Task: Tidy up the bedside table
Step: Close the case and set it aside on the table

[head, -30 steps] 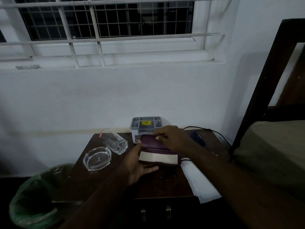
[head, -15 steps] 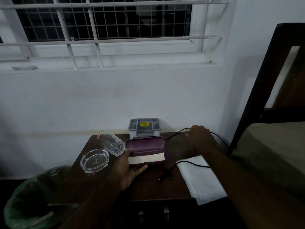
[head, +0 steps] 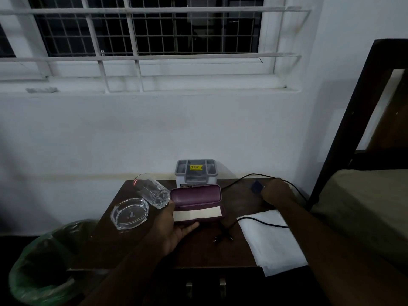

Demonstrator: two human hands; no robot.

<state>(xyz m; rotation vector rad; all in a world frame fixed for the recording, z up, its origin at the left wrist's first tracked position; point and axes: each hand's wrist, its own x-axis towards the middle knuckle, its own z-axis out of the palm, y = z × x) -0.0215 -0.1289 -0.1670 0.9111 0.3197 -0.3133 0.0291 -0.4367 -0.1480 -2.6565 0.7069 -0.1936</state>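
Note:
A maroon case lies open on the dark wooden bedside table, a pale lining showing inside. My left hand holds its near left corner, thumb at the left end and fingers under the front edge. My right hand is at the table's back right, fingers curled on a small dark blue object beside a black cable. A drinking glass lies on its side next to a glass ashtray. A white folded cloth hangs over the front right corner.
A grey compartment organizer with a yellow sticker stands against the wall behind the case. A bin with a green liner sits on the floor to the left. The bed and its dark headboard are close on the right.
My right hand left the case's lid and moved to the back right of the table, onto the small blue object. The case now stands open. My left hand kept its hold.

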